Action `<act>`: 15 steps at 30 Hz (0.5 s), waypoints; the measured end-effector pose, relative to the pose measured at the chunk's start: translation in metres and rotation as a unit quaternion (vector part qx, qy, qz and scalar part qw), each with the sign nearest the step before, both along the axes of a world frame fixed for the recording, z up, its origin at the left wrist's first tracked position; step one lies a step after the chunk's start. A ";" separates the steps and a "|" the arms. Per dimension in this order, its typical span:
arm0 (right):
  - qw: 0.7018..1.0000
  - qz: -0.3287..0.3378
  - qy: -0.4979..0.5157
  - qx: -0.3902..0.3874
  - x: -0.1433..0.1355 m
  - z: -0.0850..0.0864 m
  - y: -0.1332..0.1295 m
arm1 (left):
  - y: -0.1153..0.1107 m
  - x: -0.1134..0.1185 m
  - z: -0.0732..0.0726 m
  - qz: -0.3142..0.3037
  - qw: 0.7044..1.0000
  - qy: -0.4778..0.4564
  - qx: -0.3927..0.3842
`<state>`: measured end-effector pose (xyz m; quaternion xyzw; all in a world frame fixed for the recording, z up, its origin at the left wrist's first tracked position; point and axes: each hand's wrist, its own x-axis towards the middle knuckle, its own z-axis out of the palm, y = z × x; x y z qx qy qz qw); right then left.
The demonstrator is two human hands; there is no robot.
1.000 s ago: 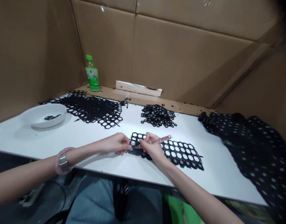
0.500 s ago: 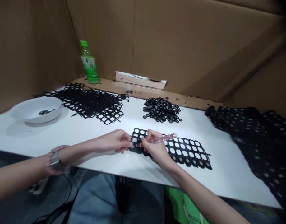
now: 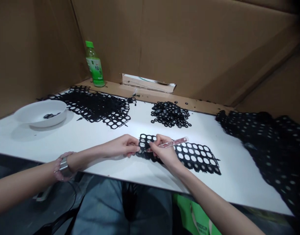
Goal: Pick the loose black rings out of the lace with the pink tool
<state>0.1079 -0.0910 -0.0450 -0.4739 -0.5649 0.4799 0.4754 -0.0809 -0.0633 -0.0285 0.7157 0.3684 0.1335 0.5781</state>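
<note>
A black sheet with rows of holes lies flat on the white table in front of me. The near row of its holes looks filled with round pieces. At its left end, my left hand pinches the edge between thumb and fingers. My right hand is closed around a slim, clear, reddish pen-like tool, held like a pencil. Its tip points left at the sheet, close to my left fingertips. Both hands cover parts of the sheet, and the exact contact of the tip is too small to make out.
Behind the sheet is a heap of small black rings. Left of it lie piled empty black lattices, a white bowl with some black pieces, and a green bottle. Black perforated sheets are heaped at right. Cardboard walls enclose the table.
The camera view has shifted slightly. Both hands stay at the sheet's left end, with the tool's tip and my right hand moved only a little.
</note>
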 end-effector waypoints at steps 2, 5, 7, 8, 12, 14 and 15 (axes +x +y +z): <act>0.995 -0.034 0.086 -0.024 0.008 -0.001 0.001 | -0.001 0.001 0.002 -0.001 1.000 0.009 -0.001; 0.986 -0.067 0.151 -0.038 0.018 -0.003 -0.001 | -0.002 0.005 0.002 0.021 1.000 0.015 0.004; 0.982 -0.069 0.171 -0.037 0.021 -0.002 -0.003 | -0.001 0.011 0.000 0.040 0.999 0.004 -0.013; 0.980 -0.071 0.183 -0.033 0.021 -0.002 -0.004 | -0.001 0.015 -0.001 0.048 0.998 -0.005 -0.034; 0.967 -0.079 0.239 -0.031 0.019 0.002 -0.008 | 0.001 0.028 -0.004 0.063 0.993 -0.010 -0.100; 0.966 -0.075 0.244 -0.028 0.019 0.003 -0.008 | 0.002 0.031 -0.005 0.055 0.995 0.005 -0.082; 0.969 -0.071 0.237 -0.023 0.019 0.002 -0.008 | 0.002 0.032 -0.005 0.052 0.996 0.007 -0.073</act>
